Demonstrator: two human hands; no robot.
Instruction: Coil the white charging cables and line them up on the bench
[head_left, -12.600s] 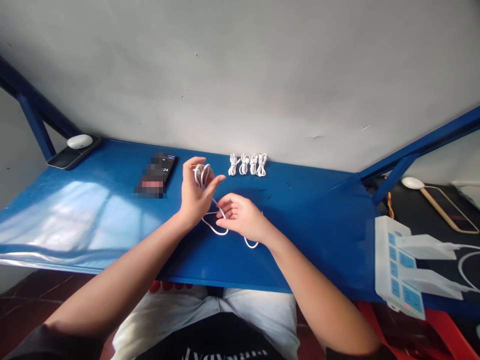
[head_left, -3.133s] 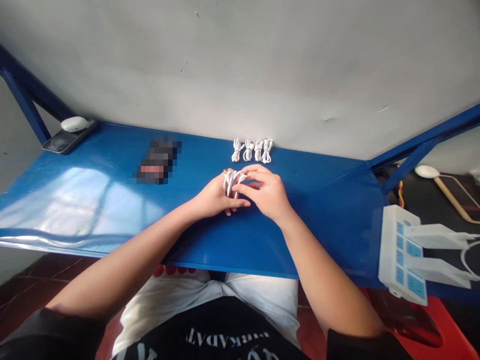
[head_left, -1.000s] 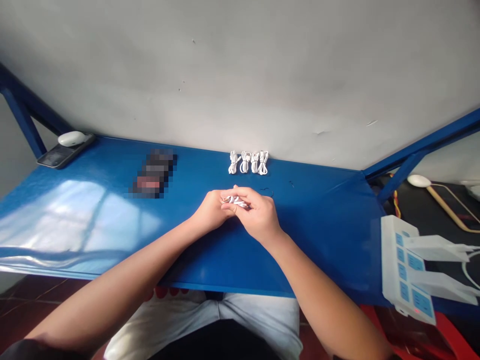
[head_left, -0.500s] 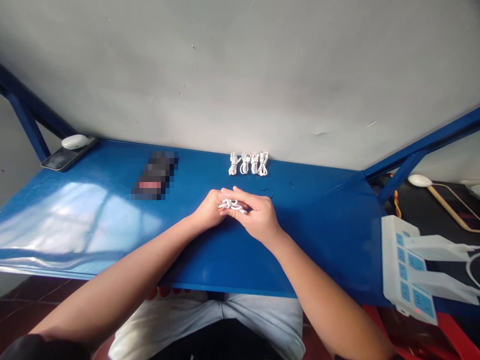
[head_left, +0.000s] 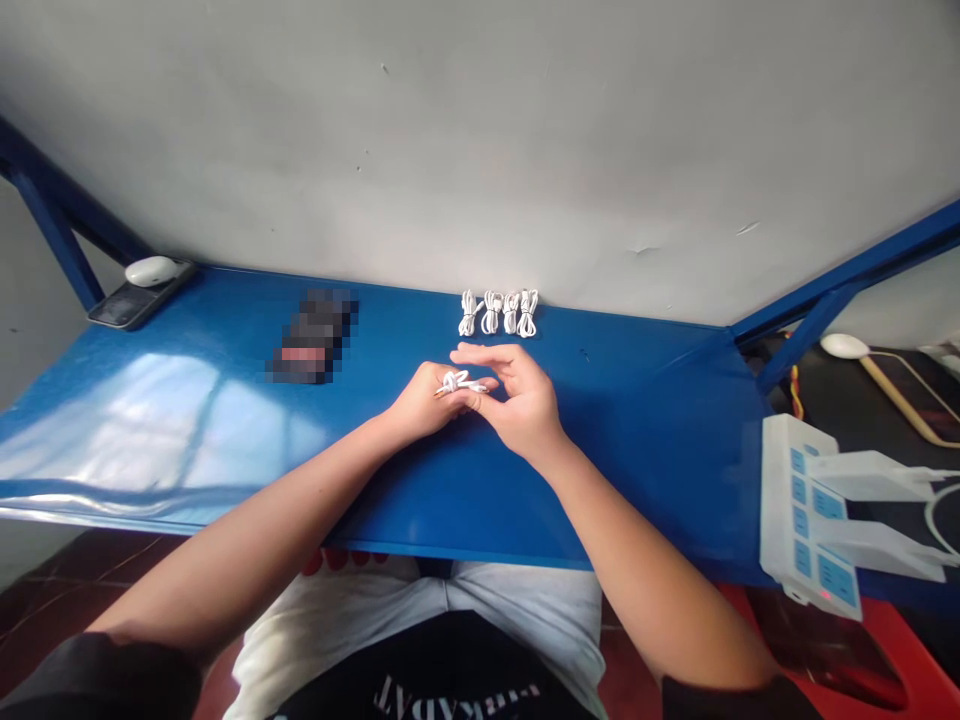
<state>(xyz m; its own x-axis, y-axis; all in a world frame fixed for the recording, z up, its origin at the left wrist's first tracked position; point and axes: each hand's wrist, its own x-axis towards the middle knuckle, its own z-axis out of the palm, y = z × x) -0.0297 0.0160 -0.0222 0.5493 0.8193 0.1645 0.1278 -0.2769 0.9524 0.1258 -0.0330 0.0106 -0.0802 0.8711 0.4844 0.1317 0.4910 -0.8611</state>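
A small coiled bundle of white cable (head_left: pixel 459 383) sits between my two hands above the middle of the blue table (head_left: pixel 645 440). My left hand (head_left: pixel 424 401) is closed around the bundle's left end. My right hand (head_left: pixel 516 400) pinches the bundle's right end with thumb and a finger, while its other fingers stretch out above. Behind my hands, a row of several tied white cable bundles (head_left: pixel 498 312) lies against the wall.
A dark phone (head_left: pixel 311 336) lies left of the hands. At the far left corner a white oval object (head_left: pixel 152 270) rests on another phone (head_left: pixel 124 306). A white power strip (head_left: pixel 806 517) with plugged chargers hangs at the right edge.
The loose cable was wound around my left hand, then gathered into a small tight bundle. In the last second my right fingers have spread above it.
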